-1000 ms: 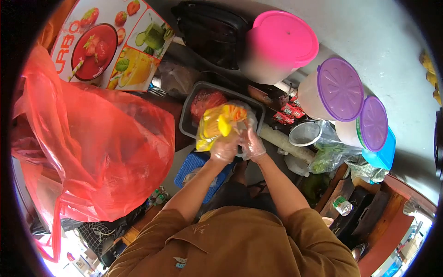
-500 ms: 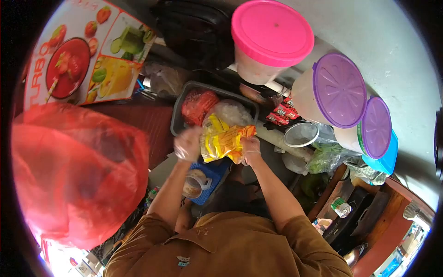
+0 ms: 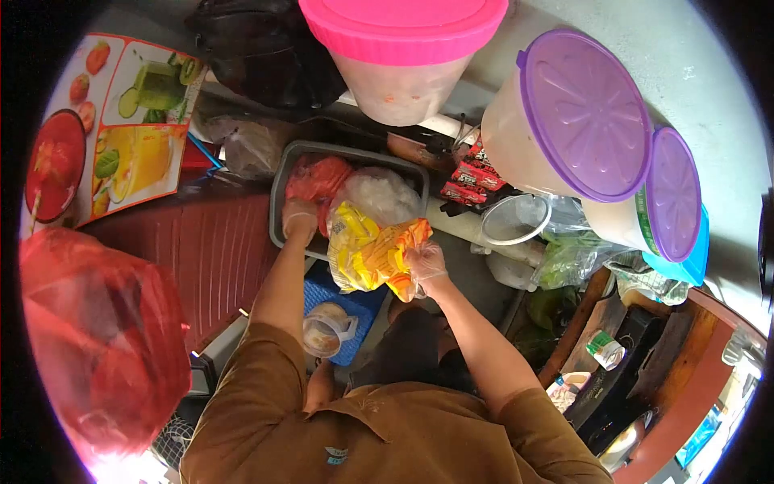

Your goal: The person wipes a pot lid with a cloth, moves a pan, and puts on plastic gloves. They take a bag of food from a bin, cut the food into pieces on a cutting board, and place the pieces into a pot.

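A yellow and orange plastic packet (image 3: pixel 367 252) hangs from my right hand (image 3: pixel 425 264), which wears a clear plastic glove and is closed on the packet's right end. My left hand (image 3: pixel 299 219), also gloved, is at the left side of a grey tub (image 3: pixel 280 187), beside a red plastic bag (image 3: pixel 319 181); its fingers are partly hidden. A clear bag with whitish contents (image 3: pixel 383 196) lies in the tub, to the right of the red bag and behind the packet.
A large red bag (image 3: pixel 109 339) fills the left side. Purple-lidded (image 3: pixel 587 117) and pink-lidded (image 3: pixel 403 24) containers stand at the back. A clear jug (image 3: pixel 325 332) rests on a blue stool (image 3: pixel 355 313) below my forearms. A white-rimmed strainer (image 3: pixel 516 219) lies at right.
My left hand has left the packet and moved up and left to the tub. My right hand still holds the packet, now lower and more tilted. The camera view has shifted.
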The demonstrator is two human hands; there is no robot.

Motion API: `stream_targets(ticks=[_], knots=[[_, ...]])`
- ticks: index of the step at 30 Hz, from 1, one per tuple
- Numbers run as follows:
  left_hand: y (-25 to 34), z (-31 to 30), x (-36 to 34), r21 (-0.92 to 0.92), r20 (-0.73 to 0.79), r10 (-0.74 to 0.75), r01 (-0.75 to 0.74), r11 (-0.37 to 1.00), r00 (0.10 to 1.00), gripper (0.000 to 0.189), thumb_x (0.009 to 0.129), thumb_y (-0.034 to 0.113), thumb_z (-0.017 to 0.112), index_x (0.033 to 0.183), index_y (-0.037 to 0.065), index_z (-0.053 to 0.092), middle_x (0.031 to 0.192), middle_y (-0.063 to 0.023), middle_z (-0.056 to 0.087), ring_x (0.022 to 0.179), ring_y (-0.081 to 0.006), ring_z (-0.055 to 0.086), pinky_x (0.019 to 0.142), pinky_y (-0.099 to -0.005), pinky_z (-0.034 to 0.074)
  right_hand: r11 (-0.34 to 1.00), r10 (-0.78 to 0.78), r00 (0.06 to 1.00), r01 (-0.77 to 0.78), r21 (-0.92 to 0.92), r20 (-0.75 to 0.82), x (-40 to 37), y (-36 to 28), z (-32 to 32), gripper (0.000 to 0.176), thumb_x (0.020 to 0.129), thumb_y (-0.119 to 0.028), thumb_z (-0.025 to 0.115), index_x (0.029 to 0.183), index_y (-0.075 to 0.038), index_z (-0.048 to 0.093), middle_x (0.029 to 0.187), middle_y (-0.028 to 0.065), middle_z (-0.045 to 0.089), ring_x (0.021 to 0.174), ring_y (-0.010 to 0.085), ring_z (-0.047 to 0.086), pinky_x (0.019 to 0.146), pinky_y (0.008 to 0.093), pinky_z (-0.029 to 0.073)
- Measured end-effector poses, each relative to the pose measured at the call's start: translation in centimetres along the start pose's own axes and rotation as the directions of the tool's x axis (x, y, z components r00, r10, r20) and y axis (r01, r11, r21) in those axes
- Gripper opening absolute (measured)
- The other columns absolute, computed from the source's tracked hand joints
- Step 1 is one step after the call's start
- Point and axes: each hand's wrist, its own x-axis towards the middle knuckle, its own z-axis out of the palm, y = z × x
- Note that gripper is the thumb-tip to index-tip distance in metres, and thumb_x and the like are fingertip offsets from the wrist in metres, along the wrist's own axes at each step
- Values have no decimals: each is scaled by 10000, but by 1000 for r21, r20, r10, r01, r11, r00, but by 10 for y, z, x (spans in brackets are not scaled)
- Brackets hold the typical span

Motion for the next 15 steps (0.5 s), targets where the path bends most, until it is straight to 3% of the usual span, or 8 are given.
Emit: stream_targets(ticks=[2,3,4,5,6,8,12,15], knots=[[-27,17,-2,168,-92,147,-130,977,985,215,861,170,590,976,69,741,973,-163,718,843,-325,706,750,-423,561,999,16,1000,-16,-29,20,-1,0,0,216,866,31,553,1065,0,632,955,38,660,835,140,634,743,296,518],[-34,18,-7,-406,-193,-210,117,907,958,172,845,148,587,913,53,714,946,-181,711,847,-350,698,745,-440,549,996,23,1000,-25,-88,-18,-2,-2,2,192,857,16,551,1031,-7,631,918,27,647,802,128,607,716,285,498],[-38,20,-13,-849,-77,-539,228,476,839,137,830,127,584,850,38,687,919,-200,704,851,-376,690,740,-457,537,989,29,998,-37,-146,-56,-3,-3,4,169,849,0,550,997,-13,630,880,16,633,769,115,581,689,273,477],[-15,-59,-48,-759,-161,-560,261,597,813,122,825,136,601,794,20,621,860,-232,682,836,-411,672,716,-476,516,989,28,998,-36,-142,-55,-3,-3,5,169,849,0,550,997,-13,630,880,16,633,769,115,581,689,273,477],[-20,-51,-43,-757,-162,-559,261,599,813,122,825,136,601,794,20,621,860,-232,682,836,-411,672,716,-476,516,993,-14,998,8,-120,-56,-3,-2,7,152,846,-2,553,977,-10,630,874,18,638,758,117,583,677,274,476],[-33,-21,-25,-878,-212,-619,131,461,757,141,822,151,628,825,10,625,804,-235,670,815,-417,670,704,-468,511,994,-55,997,49,-99,-60,-2,-3,8,136,842,-3,557,957,-6,630,868,19,642,746,119,585,665,275,475],[15,-115,-60,-890,-124,-661,212,404,740,187,818,193,654,829,8,630,830,-232,667,841,-410,664,746,-472,514,986,25,996,-39,-164,-86,-4,-7,7,102,839,-3,557,913,-7,628,834,13,644,719,123,586,650,284,476],[20,-119,-64,-727,-285,-613,251,639,736,209,819,217,661,835,9,640,890,-212,677,886,-403,657,788,-473,517,979,0,998,-12,-203,-60,-1,-2,6,73,840,-8,563,885,-8,620,805,4,630,698,121,580,633,288,474]])
